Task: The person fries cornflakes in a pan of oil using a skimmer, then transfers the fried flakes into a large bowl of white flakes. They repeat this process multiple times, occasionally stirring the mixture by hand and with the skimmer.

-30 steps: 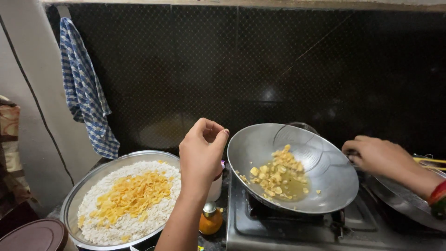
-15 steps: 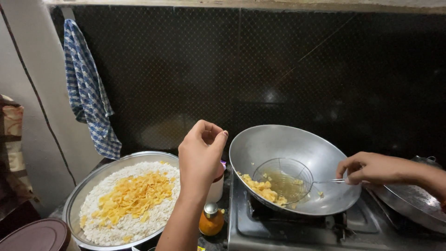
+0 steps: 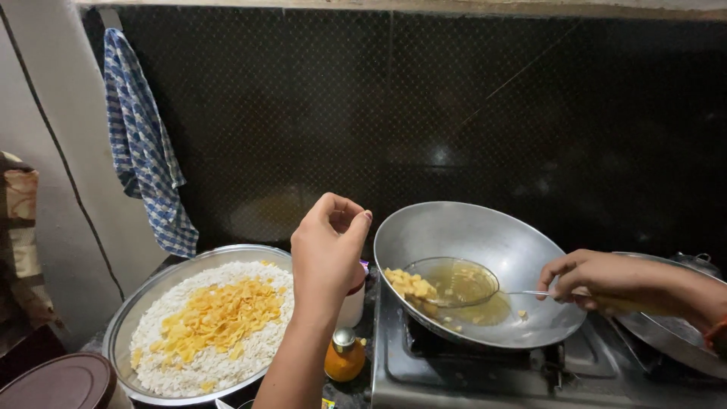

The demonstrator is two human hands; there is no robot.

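Fingers (image 3: 564, 274) of the right hand (image 3: 598, 279) are pinched shut on the thin wire handle of a mesh skimmer (image 3: 451, 282), gripped near its outer end, right of the wok (image 3: 485, 235). Left hand (image 3: 327, 254) is raised just left of the wok rim, fingers curled in with the tips drawn together; whether they hold anything I cannot tell.

Skimmer basket sits low inside the wok, left of centre, dipped in yellowish oil, with a heap of pale fried pieces (image 3: 410, 284) at its left edge. Likely light, thin and springy; the far-end grip keeps the hand off the oil but leaves the basket prone to tipping. Pieces look small, loose, probably brittle and oily.

Wok is tilted on the gas stove (image 3: 485, 379), rim lower toward the viewer. Judged hot and slippery inside.

Left of the wok: small orange bottle (image 3: 344, 354), close by; then a wide steel basin (image 3: 151, 295) of white puffed grain topped with yellow flakes (image 3: 219, 318). Right of the wok: another steel pan (image 3: 666, 341), near. Behind the wok: dark tiled wall (image 3: 454, 113), some room between; checked blue cloth (image 3: 144, 144) hangs far left.
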